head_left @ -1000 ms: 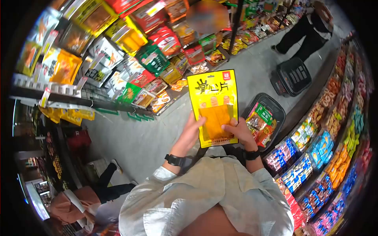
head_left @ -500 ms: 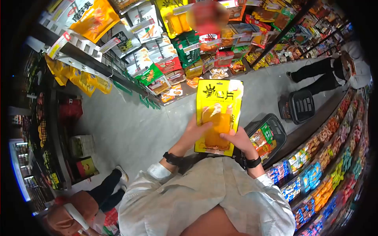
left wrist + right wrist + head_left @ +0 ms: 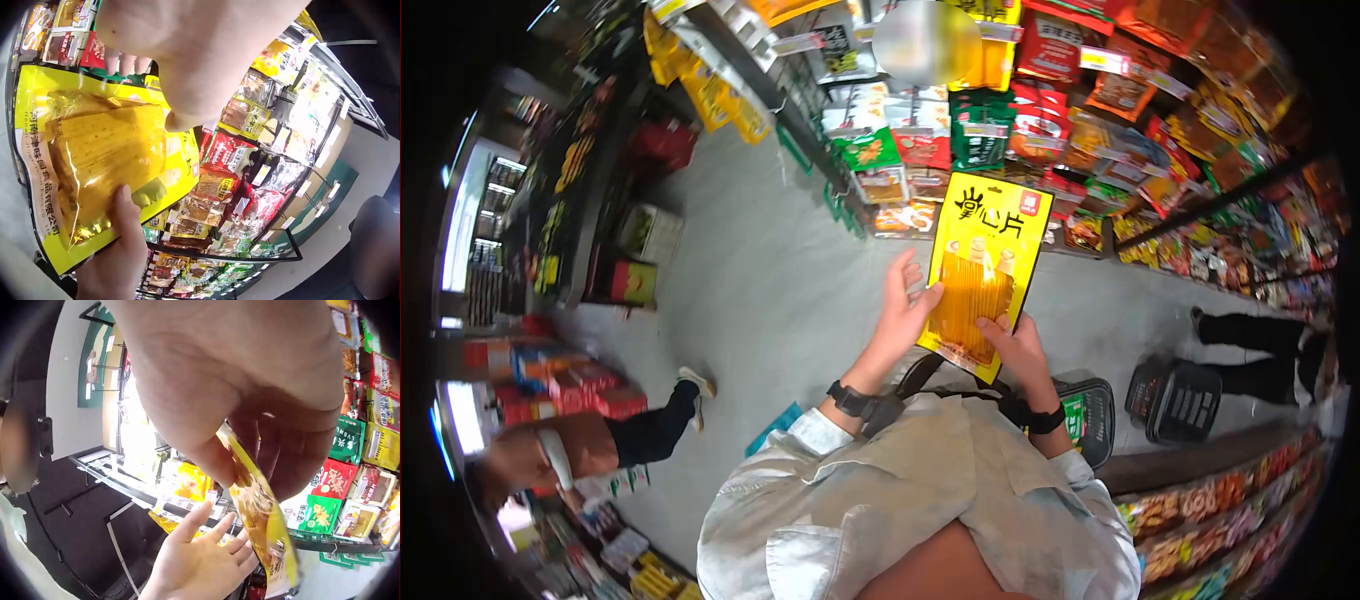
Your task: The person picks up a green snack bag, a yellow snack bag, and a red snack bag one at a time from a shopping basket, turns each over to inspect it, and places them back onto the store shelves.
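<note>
A yellow snack packet point(image 3: 985, 290) with black lettering and a clear window over orange-brown strips is held upright in front of the body. My right hand point(image 3: 1018, 350) grips its lower right side, thumb on the front and fingers behind. In the right wrist view the packet point(image 3: 261, 519) shows nearly edge-on, pinched by that hand point(image 3: 206, 381). My left hand point(image 3: 897, 315) is at the packet's left edge, its thumb tip right at the edge and its fingers spread away. The right wrist view shows this left hand point(image 3: 200, 562) with its palm open beside the packet.
A shelf rack of bagged snacks point(image 3: 980, 130) stands ahead. A dark shopping basket point(image 3: 1100, 410) with packets sits on the floor at right, another basket point(image 3: 1175, 400) beyond. People stand at the left point(image 3: 560, 440) and far right point(image 3: 1260, 350). Candy bins point(image 3: 1220, 510) line the lower right.
The view has swung left, so the shelves appear further right. My left hand has loosened from the packet and opened its fingers, while the right hand still holds it, now tilted slightly.
</note>
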